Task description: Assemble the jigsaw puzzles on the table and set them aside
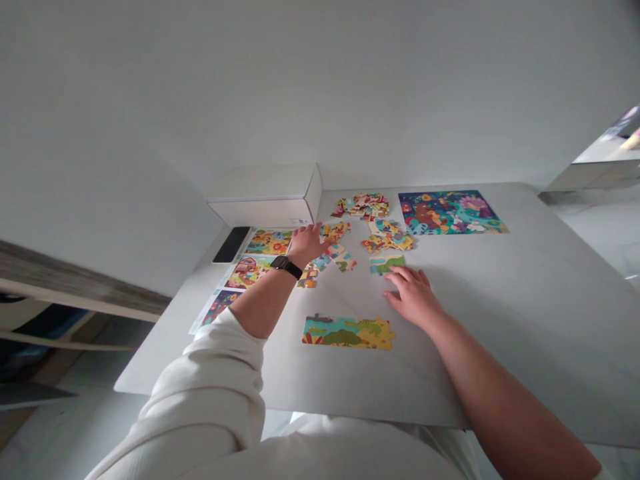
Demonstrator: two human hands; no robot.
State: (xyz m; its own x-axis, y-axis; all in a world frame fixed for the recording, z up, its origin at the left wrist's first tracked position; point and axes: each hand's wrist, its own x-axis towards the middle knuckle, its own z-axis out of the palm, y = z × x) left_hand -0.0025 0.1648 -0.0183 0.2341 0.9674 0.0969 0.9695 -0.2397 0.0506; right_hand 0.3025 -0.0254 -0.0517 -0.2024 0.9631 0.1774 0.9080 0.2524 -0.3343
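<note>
My left hand (307, 245), with a black watch (286, 267) on its wrist, reaches over the left group of loose puzzle pieces (341, 257). Its fingers are partly spread, and nothing shows in them. Palm down, my right hand (414, 298) rests with fingers apart, the tips at the lower edge of a small green-and-blue joined puzzle part (387, 264). Nearer to me lies a joined strip of puzzle (345, 333) with a green bush and a crocodile. Another heap of loose pieces (387, 237) lies just beyond the small green part.
At the back left stands a white box (265, 193), with a black phone (231, 245) before it. A sheet of reference pictures (247, 272) lies partly under my left arm. A mixed pile of pieces (367, 205) and a finished dark-blue puzzle (450, 213) lie along the wall.
</note>
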